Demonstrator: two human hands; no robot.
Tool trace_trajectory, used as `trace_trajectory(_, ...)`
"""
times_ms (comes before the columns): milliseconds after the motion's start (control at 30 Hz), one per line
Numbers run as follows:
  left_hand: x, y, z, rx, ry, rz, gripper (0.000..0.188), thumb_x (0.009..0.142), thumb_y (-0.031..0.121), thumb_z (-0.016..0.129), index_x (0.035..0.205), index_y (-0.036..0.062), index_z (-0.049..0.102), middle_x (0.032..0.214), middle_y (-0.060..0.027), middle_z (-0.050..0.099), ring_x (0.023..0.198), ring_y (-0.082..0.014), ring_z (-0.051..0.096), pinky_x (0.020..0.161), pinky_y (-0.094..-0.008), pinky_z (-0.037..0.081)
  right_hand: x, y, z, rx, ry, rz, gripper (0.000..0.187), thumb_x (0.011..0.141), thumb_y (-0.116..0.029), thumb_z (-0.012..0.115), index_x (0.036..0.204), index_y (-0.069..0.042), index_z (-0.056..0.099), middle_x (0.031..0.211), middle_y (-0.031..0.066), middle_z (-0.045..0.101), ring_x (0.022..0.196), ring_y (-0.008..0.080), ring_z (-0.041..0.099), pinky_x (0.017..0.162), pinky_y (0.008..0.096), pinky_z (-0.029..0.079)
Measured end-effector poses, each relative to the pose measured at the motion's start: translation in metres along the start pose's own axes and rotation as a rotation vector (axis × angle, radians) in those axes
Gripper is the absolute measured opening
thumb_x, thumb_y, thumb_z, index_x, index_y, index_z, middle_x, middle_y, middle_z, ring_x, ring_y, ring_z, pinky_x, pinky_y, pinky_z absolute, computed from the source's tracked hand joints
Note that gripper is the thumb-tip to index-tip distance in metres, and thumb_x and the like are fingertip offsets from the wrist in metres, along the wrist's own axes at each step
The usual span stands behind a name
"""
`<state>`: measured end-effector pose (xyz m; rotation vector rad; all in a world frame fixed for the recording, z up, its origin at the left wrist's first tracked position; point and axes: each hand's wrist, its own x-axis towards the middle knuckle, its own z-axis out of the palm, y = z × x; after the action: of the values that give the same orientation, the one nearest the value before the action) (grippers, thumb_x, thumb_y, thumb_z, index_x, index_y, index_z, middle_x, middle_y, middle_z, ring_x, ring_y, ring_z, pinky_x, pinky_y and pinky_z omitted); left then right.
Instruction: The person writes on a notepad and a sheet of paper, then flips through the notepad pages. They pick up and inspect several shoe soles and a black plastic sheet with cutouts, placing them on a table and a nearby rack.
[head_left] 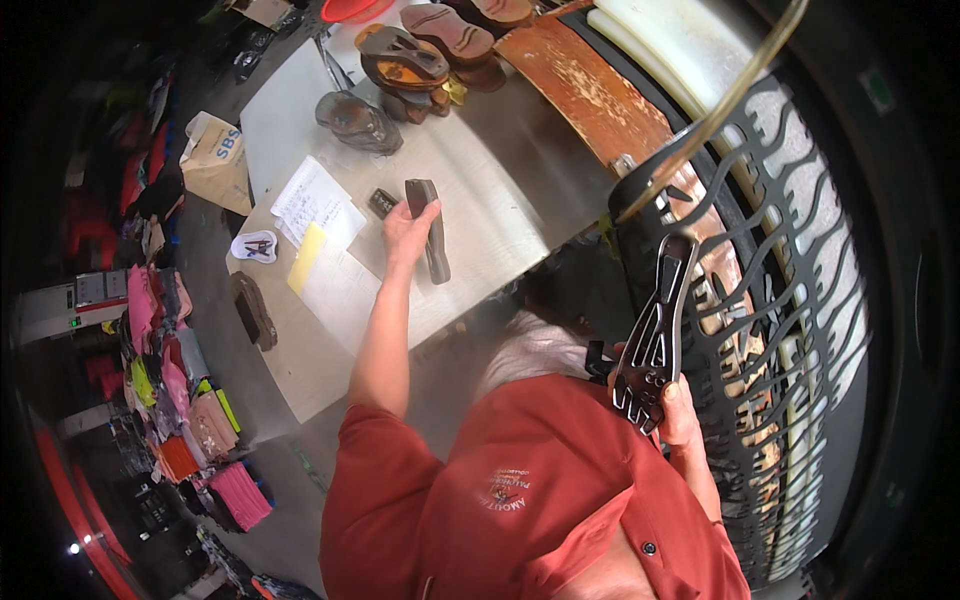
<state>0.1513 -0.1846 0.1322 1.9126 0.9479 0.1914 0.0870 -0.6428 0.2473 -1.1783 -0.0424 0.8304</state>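
Note:
My left hand (pixel 408 232) reaches over the table, its fingers closed around a dark brown oblong block (pixel 438 258) with a narrowed waist. Just beyond those fingers lies a small dark piece with pale marks (pixel 381 202). On my right, beside my body, my right hand (pixel 679 412) grips the lower end of a long, dark, glossy slotted frame (pixel 655 335), sole-like in outline. It is held tilted, clear of the table. Part of the right fingers is hidden behind it. Wavy black cut-out sheeting (pixel 740 300) hangs close to this hand.
The pale table (pixel 470 215) bears papers (pixel 315 205), a small white dish (pixel 254 247), another waisted dark block (pixel 254 312) and stacks of brown sole shapes (pixel 405 62). A worn orange-brown board (pixel 585 85) borders its far right. A paper sack (pixel 215 165) and piled coloured fabric (pixel 165 350) are left.

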Motion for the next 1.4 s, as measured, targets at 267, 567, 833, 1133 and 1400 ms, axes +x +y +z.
trace_trajectory(267, 0.102, 0.105, -0.064, 0.133, 0.144, 0.098, 0.069, 0.081, 0.051, 0.079, 0.125, -0.0013, 0.067, 0.104, -0.0119, 0.076, 0.098, -0.0206, 0.070, 0.091, -0.0321, 0.052, 0.040, -0.002, 0.024, -0.049, -0.039, -0.028, 0.104, 0.089, -0.074, 0.056, 0.144, 0.012, 0.039, 0.101, 0.0141, 0.067, 0.086, 0.0161, 0.064, 0.075, 0.0273, 0.050)
trace_trajectory(567, 0.247, 0.137, -0.143, 0.352, 0.178, -0.060, 0.070, 0.071, 0.058, 0.082, 0.097, -0.0069, 0.076, 0.094, -0.0140, 0.076, 0.072, -0.0241, 0.072, 0.067, -0.0309, 0.058, 0.072, -0.004, 0.045, -0.163, 0.027, -0.050, 0.104, 0.090, -0.075, 0.055, 0.144, 0.013, 0.039, 0.099, 0.0131, 0.067, 0.082, 0.0153, 0.062, 0.073, 0.0273, 0.049)
trace_trajectory(833, 0.278, 0.172, -0.120, 0.293, 0.013, -0.018, 0.069, 0.071, 0.056, 0.083, 0.102, -0.0059, 0.076, 0.101, -0.0121, 0.075, 0.078, -0.0222, 0.072, 0.067, -0.0328, 0.059, 0.103, -0.029, 0.061, -0.107, 0.046, 0.015, 0.104, 0.089, -0.074, 0.056, 0.145, 0.011, 0.039, 0.099, 0.0112, 0.065, 0.082, 0.0145, 0.060, 0.073, 0.0277, 0.049)
trace_trajectory(1133, 0.297, 0.248, -0.061, 0.589, -0.045, 0.911, 0.073, 0.074, 0.038, 0.085, 0.136, 0.0076, 0.062, 0.126, -0.0165, 0.068, 0.109, -0.0303, 0.068, 0.098, -0.0389, 0.053, 0.123, -0.011, 0.067, -0.130, 0.026, 0.029, 0.101, 0.090, -0.074, 0.055, 0.141, 0.012, 0.043, 0.104, 0.0118, 0.065, 0.089, 0.0174, 0.062, 0.080, 0.0312, 0.050)
trace_trajectory(1400, 0.325, 0.273, 0.018, 0.931, -0.378, 1.262, 0.076, 0.082, 0.003, 0.074, 0.150, 0.0080, 0.040, 0.139, -0.0139, 0.050, 0.128, -0.0363, 0.051, 0.110, -0.0432, 0.046, 0.131, -0.015, 0.093, -0.249, 0.143, -0.024, 0.074, 0.099, -0.068, 0.040, 0.106, 0.002, 0.064, 0.087, 0.0108, 0.066, 0.076, 0.0228, 0.058, 0.070, 0.0374, 0.048)
